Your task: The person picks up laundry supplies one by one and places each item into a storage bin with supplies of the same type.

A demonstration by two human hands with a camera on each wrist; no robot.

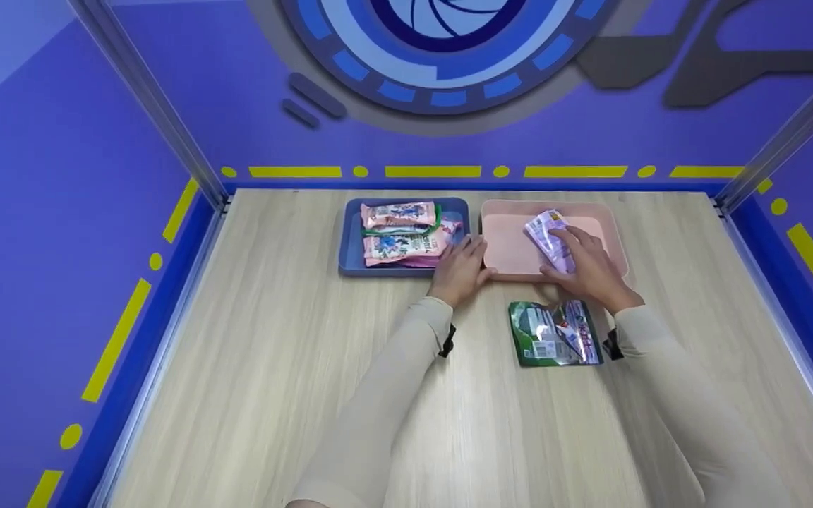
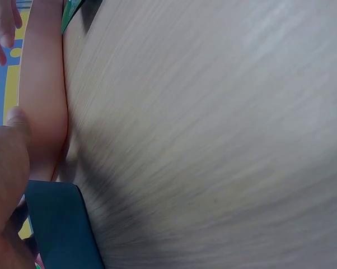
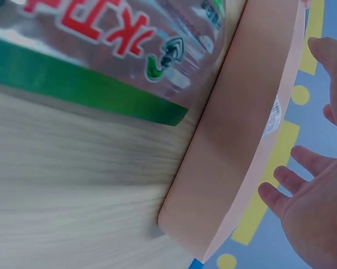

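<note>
A purple-and-white packet (image 1: 550, 236) lies in the pink tray (image 1: 504, 243). My right hand (image 1: 591, 268) reaches over the tray's right part, thumb and fingers spread on either side of the packet. In the right wrist view the right hand (image 3: 319, 196) shows extended fingers and nothing between them and the thumb; the tray wall hides the packet there. My left hand (image 1: 459, 271) rests at the blue tray's (image 1: 351, 247) right front corner, fingers over its rim. Its thumb (image 2: 17, 120) touches the pink tray's wall (image 2: 42, 84).
Pink snack packs (image 1: 399, 247) and a green-edged pack fill the blue tray. A green-and-clear pouch (image 1: 555, 335) lies on the wooden table (image 1: 293, 367) in front of the pink tray. Blue panels (image 1: 237, 141) with yellow marks stand behind and at both sides.
</note>
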